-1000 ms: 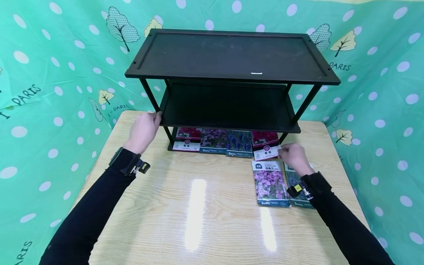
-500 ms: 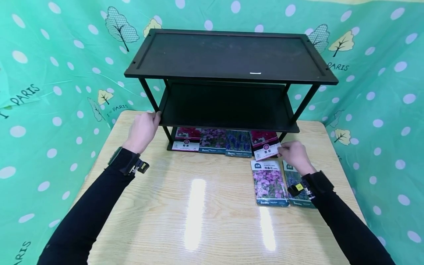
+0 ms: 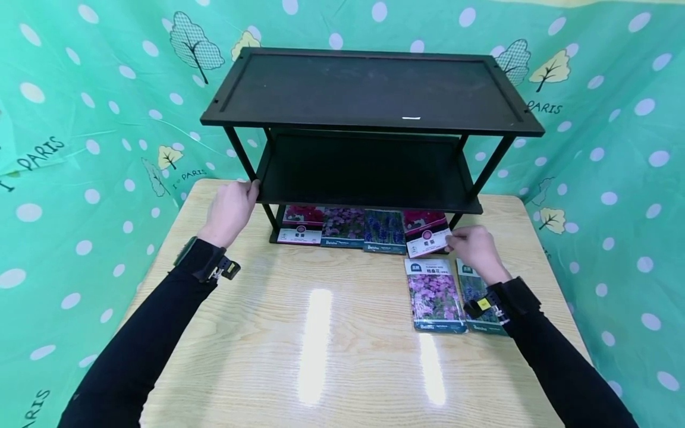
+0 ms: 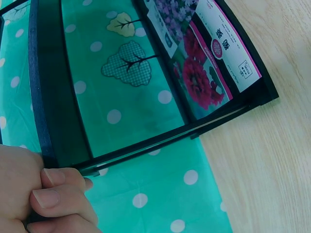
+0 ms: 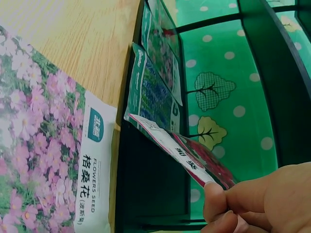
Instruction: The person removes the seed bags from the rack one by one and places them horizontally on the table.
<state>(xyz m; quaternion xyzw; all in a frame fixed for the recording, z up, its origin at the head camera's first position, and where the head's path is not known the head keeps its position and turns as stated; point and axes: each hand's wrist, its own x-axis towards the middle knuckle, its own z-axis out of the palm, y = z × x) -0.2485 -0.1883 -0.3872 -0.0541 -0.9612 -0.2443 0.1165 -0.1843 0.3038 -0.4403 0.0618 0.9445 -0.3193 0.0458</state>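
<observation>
My right hand [image 3: 475,252] pinches the corner of a red-flowered seed packet [image 3: 427,241] between thumb and fingers. In the right wrist view this packet [image 5: 180,150] is tilted, its held edge raised above the black bottom shelf and its far edge over the neighbouring packet. That shelf also bears a blue-flowered packet [image 3: 385,232], a purple-flowered packet [image 3: 343,227] and another red-flowered packet [image 3: 301,229], in a row. My left hand [image 3: 230,211] grips the black rack [image 3: 369,89] at the left end of its middle shelf, fingers curled round the edge in the left wrist view.
Before the rack's right end, a pink-flowered seed packet [image 3: 436,297] lies on the wooden table [image 3: 241,345]. Beside it a blue-flowered packet [image 3: 484,306] is partly hidden under my right wrist. A green dotted cloth [image 3: 96,137] hangs behind and at both sides.
The held seed packet has shifted slightly left and further onto the bottom shelf, along with my right hand. My left hand keeps its hold on the rack.
</observation>
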